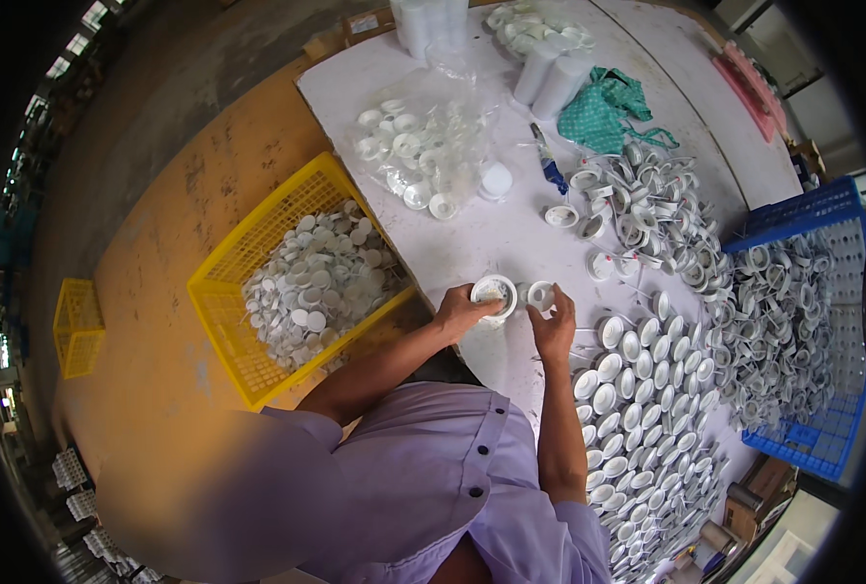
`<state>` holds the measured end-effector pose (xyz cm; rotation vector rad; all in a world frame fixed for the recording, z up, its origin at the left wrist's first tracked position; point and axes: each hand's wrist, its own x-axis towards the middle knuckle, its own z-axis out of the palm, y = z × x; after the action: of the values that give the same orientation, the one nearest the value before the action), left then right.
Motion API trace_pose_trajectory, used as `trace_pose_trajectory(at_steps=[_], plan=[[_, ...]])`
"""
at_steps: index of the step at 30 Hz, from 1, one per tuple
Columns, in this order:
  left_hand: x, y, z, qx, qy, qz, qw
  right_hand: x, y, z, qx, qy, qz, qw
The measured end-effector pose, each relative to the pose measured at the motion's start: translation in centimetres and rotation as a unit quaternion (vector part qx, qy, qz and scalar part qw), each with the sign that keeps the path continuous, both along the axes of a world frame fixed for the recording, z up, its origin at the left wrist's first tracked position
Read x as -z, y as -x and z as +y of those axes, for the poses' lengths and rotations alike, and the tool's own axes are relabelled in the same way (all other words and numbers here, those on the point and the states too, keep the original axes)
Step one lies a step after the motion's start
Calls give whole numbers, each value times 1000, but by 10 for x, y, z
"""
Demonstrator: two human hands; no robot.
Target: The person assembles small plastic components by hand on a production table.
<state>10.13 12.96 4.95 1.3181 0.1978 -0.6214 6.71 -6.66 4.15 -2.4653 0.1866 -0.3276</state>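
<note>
To the right of the yellow mesh plastic basket (226,333), heaped with white discs (318,277), the left hand (462,313) pinches a white round plastic housing (507,288) above the white-topped bench (423,258). Slightly farther from the basket, the right hand (555,329) has its grip pinched on a smaller white round plastic piece (538,296). Well right of the basket, rows of white round fittings (637,419) cover the bench; farthest from it stands a filled blue plastic crate (798,454).
</note>
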Motion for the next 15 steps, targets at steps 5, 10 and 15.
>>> trace_pose_trajectory(at_steps=[5,10,15], plan=[[-19,0,1,-7,3,5,1000,-62,9,21,0,-167,-5,986],[-17,2,-2,48,-1,-5,999,-79,9,39,-100,-33,-8,994],[-28,5,-7,55,18,-10,998,-75,11,39,-92,-30,38,995]])
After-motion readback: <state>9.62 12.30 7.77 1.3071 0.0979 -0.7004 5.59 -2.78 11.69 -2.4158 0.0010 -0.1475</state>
